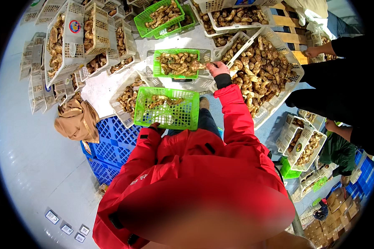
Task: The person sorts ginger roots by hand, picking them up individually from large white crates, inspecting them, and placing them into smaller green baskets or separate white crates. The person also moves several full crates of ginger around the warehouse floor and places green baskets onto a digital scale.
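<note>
My right hand [218, 69] reaches out to the right end of a bright green basket [155, 66] full of brown mushrooms. Its fingers are closed on a mushroom [198, 65], which is held over that basket's right edge. Closer to my body, a second green basket [188, 108] is tilted and holds only a few mushrooms [164, 101] by its far side. My left hand [157, 128] grips this basket's near edge from below, and its fingers are partly hidden. Right of my right arm stands a big white crate [283, 89] heaped with mushrooms [259, 66].
White crates of mushrooms [72, 37] are stacked at the left. Another green basket [143, 20] lies at the far side. Blue pallets [114, 143] and a brown cloth [77, 120] are at the left. People in dark clothes [336, 95] stand at the right among more crates [305, 149].
</note>
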Demonstrator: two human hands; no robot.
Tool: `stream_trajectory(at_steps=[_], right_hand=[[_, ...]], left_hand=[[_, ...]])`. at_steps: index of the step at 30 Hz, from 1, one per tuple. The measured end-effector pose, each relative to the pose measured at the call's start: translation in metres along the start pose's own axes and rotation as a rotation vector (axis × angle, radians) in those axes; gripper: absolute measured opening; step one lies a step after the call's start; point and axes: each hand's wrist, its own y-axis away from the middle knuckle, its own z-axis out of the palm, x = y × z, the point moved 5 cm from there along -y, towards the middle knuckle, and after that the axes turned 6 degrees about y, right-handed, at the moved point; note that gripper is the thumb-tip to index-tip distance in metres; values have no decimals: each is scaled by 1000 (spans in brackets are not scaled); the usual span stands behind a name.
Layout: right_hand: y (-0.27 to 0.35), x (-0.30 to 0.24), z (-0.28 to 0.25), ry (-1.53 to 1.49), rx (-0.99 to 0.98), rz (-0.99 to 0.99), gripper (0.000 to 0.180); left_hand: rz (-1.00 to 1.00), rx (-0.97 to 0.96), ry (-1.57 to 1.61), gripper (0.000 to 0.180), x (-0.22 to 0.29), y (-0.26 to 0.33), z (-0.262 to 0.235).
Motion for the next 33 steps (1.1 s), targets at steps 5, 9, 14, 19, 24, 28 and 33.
stream_trajectory(at_steps=[5,9,14,19,24,28,33], right_hand=[[-21,23,17,-198,-20,87,47],[-3,-12,-12,-686,-91,79,22],[-19,75,-80,-1286,228,318,20],[-12,150,-92,-1235,362,506,25],[18,164,-101,-1418,408,560,52],[28,153,-104,-1422,337,514,37],[1,130,-121,-1155,392,272,17]], left_hand=[[-11,-15,28,23,-2,-9,1],[6,-6,58,24,10,-5,-10],[-23,-17,48,24,7,-6,-7],[-27,-24,52,25,10,-6,-11],[-4,-9,34,26,25,-2,-20],[-10,-3,-3,26,20,-6,-17],[4,3,-3,27,23,-1,-18]])
